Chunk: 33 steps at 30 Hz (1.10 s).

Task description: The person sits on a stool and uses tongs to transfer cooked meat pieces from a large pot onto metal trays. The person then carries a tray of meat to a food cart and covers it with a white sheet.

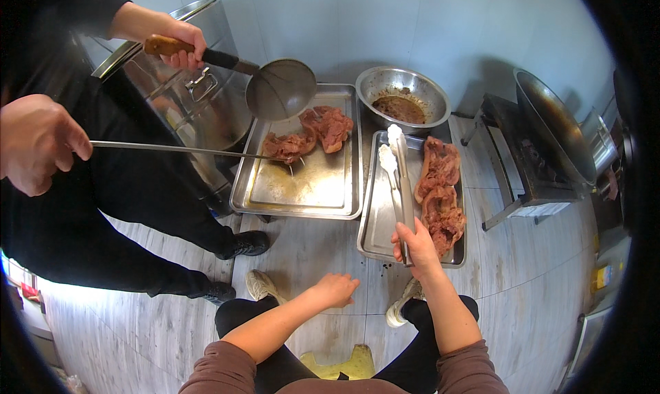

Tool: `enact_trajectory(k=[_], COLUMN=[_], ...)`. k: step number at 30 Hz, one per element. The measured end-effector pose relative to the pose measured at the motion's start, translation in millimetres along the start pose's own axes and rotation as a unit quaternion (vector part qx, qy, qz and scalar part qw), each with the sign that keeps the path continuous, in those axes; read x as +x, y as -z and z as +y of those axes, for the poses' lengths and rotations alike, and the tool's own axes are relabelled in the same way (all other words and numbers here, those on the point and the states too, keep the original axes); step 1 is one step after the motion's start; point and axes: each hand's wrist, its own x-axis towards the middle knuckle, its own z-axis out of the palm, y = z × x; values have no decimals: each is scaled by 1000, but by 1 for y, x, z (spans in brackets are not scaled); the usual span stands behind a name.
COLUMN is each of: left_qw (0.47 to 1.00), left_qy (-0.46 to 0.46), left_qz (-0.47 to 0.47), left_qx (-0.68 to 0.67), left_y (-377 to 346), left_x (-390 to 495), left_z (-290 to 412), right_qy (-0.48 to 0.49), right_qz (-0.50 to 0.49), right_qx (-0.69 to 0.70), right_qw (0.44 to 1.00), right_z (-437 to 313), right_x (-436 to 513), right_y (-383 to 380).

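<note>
My right hand (420, 247) grips the handle end of a pair of metal tongs (403, 187). Their pale scalloped tips point away from me and stand slightly apart, with nothing between them. Under the tongs is a narrow steel tray (380, 229), and two reddish pieces of meat (442, 218) lie along its right side. My left hand (337, 290) hangs free above the floor between my knees, holding nothing. Left of that tray, a larger steel tray (319, 190) holds more reddish meat (327, 127). A steel bowl (441, 97) with brown sauce (399, 109) stands behind the narrow tray.
At left, a co-worker's hand (183, 43) holds a round strainer (281, 89) over the large tray. The other hand (41, 144) holds a long metal hook (180, 147) reaching the meat. A tall steel pot (206, 105) stands behind them; a wok (554, 126) rests at right.
</note>
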Motion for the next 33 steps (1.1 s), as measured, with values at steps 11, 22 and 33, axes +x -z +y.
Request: enact_trajectory(k=[11, 22, 33], left_qw=[1000, 999, 1000], left_qy=[-6, -2, -7], left_qz=[-27, -35, -22], left_qx=[-7, 18, 19], left_y=[5, 1, 4], left_x=[0, 3, -3], left_z=[-1, 5, 7], right_qy=[-28, -29, -76], right_qz=[-5, -26, -66], right_qx=[-47, -68, -66], right_qw=[998, 997, 993], right_z=[0, 7, 18], right_x=[-1, -3, -8], right_y=[-5, -6, -16])
